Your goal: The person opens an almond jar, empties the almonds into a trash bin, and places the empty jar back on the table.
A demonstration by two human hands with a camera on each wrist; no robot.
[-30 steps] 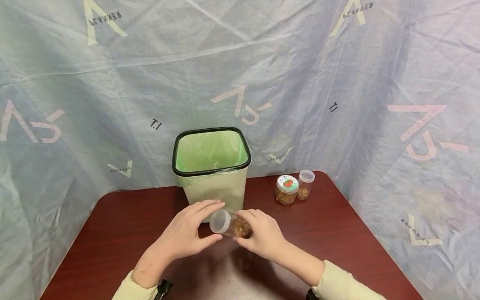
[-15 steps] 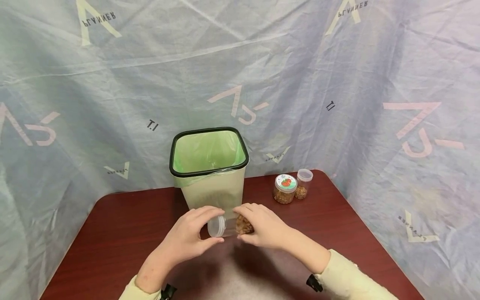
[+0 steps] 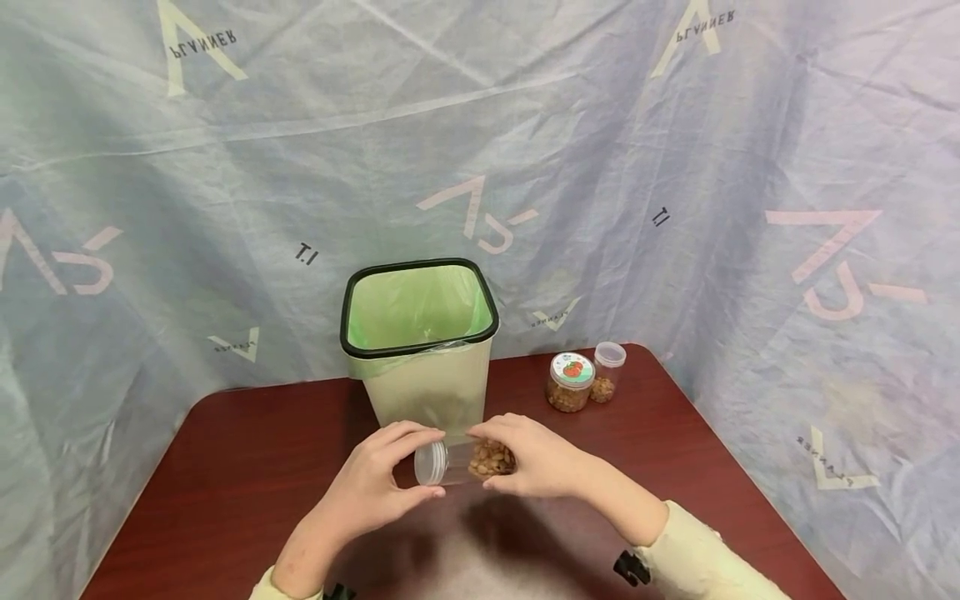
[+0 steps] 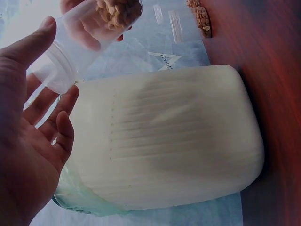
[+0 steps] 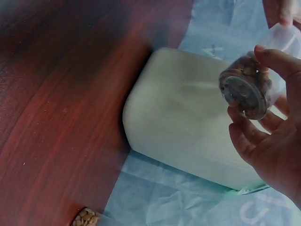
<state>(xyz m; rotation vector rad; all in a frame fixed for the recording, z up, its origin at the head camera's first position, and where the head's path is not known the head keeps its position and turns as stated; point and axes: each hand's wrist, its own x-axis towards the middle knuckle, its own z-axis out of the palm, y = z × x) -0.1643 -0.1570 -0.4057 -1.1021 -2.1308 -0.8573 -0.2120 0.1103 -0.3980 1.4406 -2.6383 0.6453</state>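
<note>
A clear plastic jar [image 3: 459,461] lies on its side in the air between my two hands, in front of the bin. Its translucent screw lid [image 3: 430,463] points left, and light-brown nut-like pieces [image 3: 491,460] are gathered at its right end. My left hand [image 3: 367,475] holds the lid between thumb and fingers, which the left wrist view shows curved about its rim [image 4: 61,68]. With thumb and fingers round the base end, my right hand [image 3: 540,458] grips the jar. In the right wrist view the jar's round base [image 5: 242,94] faces the camera.
A cream bin [image 3: 427,387] with a black rim and green liner stands behind the hands. At the back right of the dark red table [image 3: 262,450] are a wide jar [image 3: 570,383] with a tomato-pictured lid and a slimmer jar [image 3: 607,373]. Printed cloth hangs around.
The jar has turned more level and sideways, its lid now facing left rather than toward the head camera. Its contents have shifted inside. Both hands stay at the jar's ends.
</note>
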